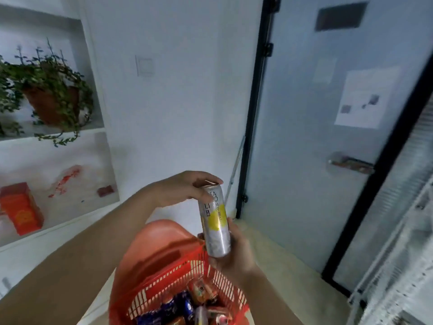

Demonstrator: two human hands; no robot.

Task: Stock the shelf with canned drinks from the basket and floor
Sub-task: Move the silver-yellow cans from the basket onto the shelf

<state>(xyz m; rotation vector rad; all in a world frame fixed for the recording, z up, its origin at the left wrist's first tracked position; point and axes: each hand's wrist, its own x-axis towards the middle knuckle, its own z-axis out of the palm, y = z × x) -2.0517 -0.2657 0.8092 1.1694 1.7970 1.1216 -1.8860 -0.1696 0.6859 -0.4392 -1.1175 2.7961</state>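
View from a head-worn camera, looking down at a person's two bare arms in a white-walled room. Between the hands is a tall, slim silver drink can with a yellow circle on its label, held upright with a slight tilt, in the air just above the far rim of a red plastic slatted shopping basket. The left hand reaches in from the left and pinches the can's top edge with curled fingertips. The right hand cups the can's lower end, fingers wrapped round it from the right.

More cans in blue, red and pale wrappers lie jumbled in the bottom of the basket. At the far right edge, blurred, is what seems to be a white wire shelf; its levels cannot be made out clearly. Beyond the hands stands a frosted glass door with a black frame. On the left, a wall niche holds a trailing green plant in a brown pot, with an orange-red carton below it.

The step in hand looks like passing the can to one hand before carrying it to the shelf. To do it well, the right hand should take a firm grip round the can's middle before the left lets go of the top. The can should then travel upright to the right, be set down flat on the wire and be released only once it stands steady.
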